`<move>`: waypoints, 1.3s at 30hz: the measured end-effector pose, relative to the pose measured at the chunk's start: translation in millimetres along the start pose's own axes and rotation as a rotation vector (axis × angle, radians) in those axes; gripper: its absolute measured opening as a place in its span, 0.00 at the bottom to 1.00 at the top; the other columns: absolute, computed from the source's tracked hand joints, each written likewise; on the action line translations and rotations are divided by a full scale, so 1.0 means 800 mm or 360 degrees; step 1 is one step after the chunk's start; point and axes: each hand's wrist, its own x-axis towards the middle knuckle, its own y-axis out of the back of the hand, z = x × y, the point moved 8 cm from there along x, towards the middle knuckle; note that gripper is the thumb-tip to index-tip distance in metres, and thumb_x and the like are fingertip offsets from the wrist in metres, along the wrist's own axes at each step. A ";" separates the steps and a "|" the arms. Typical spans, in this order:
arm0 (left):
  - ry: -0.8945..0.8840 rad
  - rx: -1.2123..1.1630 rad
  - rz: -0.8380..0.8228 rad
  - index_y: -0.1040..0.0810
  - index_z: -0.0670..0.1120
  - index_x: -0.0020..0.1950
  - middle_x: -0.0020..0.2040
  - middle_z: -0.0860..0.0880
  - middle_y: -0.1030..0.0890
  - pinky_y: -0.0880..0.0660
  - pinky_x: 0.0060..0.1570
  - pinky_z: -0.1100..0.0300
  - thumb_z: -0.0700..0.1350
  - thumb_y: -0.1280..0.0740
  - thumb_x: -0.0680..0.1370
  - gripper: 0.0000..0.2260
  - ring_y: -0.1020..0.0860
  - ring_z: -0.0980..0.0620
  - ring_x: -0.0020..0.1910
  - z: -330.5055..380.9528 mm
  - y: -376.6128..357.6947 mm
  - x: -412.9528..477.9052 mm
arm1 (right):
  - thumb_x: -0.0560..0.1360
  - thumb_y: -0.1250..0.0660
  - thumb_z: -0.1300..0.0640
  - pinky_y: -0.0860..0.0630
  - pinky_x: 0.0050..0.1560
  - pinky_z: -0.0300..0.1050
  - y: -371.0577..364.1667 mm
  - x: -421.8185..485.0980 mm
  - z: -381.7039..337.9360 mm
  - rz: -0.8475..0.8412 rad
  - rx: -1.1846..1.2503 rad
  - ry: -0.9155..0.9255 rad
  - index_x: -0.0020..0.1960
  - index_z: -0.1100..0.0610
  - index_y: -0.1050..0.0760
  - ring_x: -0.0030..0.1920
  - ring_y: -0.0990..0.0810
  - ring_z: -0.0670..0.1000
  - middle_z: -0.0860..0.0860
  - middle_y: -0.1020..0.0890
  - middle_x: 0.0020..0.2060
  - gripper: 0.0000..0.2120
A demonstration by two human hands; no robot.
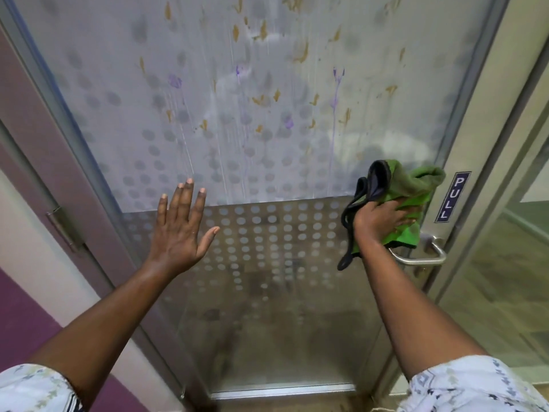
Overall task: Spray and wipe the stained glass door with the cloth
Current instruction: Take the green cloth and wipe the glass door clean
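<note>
The frosted glass door [237, 129] with a dotted pattern fills the view, marked with brown smears, purple blotches and wet streaks running down. My left hand [181, 227] is flat against the glass at the lower left of the frosted panel, fingers spread, holding nothing. My right hand [383, 221] presses a green cloth [413, 188] with a dark edge onto the door's right side, just above the handle. No spray bottle is in view.
A metal lever handle [421, 257] sits below the cloth, with a blue PULL sign [453, 197] on the frame beside it. A hinge [64, 227] and purple wall lie at left. A glass side panel [505, 263] stands at right.
</note>
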 end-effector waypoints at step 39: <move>0.0410 0.0119 0.0296 0.51 0.44 0.85 0.85 0.40 0.52 0.51 0.81 0.39 0.60 0.45 0.83 0.35 0.51 0.41 0.85 -0.250 0.085 0.008 | 0.76 0.33 0.45 0.44 0.72 0.69 -0.305 -0.438 -0.191 -0.0521 -0.0843 0.2865 0.83 0.45 0.48 0.83 0.55 0.61 0.51 0.51 0.84 0.41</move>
